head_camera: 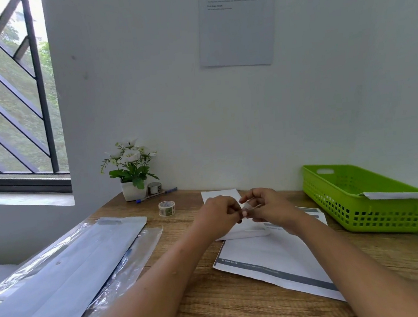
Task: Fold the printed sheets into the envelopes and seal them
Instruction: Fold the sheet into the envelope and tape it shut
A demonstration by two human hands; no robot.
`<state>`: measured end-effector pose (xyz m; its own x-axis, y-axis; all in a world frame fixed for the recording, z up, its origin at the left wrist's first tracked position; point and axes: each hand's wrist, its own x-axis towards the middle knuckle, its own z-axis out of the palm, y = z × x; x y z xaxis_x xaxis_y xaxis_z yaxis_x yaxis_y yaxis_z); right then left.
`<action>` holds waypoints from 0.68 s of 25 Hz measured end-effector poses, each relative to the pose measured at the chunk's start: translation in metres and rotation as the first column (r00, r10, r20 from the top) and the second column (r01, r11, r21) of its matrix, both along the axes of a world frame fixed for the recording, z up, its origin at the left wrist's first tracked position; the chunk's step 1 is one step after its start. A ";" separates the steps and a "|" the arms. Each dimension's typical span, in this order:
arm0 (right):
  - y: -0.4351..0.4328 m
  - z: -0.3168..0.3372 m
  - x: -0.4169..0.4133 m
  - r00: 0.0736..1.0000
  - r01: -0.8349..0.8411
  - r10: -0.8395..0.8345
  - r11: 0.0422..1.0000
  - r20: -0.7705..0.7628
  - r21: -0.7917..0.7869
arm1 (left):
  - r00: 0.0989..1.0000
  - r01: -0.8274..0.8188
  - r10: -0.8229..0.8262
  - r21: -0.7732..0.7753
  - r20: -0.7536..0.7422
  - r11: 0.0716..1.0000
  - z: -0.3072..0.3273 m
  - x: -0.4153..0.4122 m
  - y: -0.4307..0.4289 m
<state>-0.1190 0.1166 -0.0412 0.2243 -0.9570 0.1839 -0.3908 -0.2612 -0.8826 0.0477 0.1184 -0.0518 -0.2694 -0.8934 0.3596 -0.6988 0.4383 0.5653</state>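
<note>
My left hand (219, 215) and my right hand (267, 207) meet fingertip to fingertip above the middle of the desk. Between them they pinch a small pale strip of tape (246, 208). Directly below lies a white envelope (221, 195), its near end hidden by my hands. A stack of printed sheets (273, 262) with a grey-banded edge lies in front of the envelope, under my right forearm. A patterned tape roll (166, 208) stands to the left of my left hand. On the left side of the desk sits a pack of blank envelopes (67, 271) in clear plastic wrap.
A green plastic basket (341, 196) stands at the right against the wall, with a white envelope (397, 194) resting on its near rim. A potted white flower (130, 171), a second small tape roll (154, 187) and a blue pen (156, 195) sit at the back left corner.
</note>
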 end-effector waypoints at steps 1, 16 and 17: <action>0.000 0.001 0.001 1.000 -0.003 0.004 1.000 0.012 -0.014 | 0.999 0.002 -0.001 0.024 -0.041 1.000 0.000 0.001 -0.001; -0.006 0.002 0.004 0.980 0.066 -0.062 0.998 0.189 -0.018 | 0.969 0.135 -0.077 0.242 -0.235 0.961 -0.003 -0.001 0.004; -0.006 0.002 0.004 0.978 0.071 -0.067 0.997 0.198 -0.015 | 0.987 0.140 -0.118 0.238 -0.106 0.961 -0.004 -0.001 0.004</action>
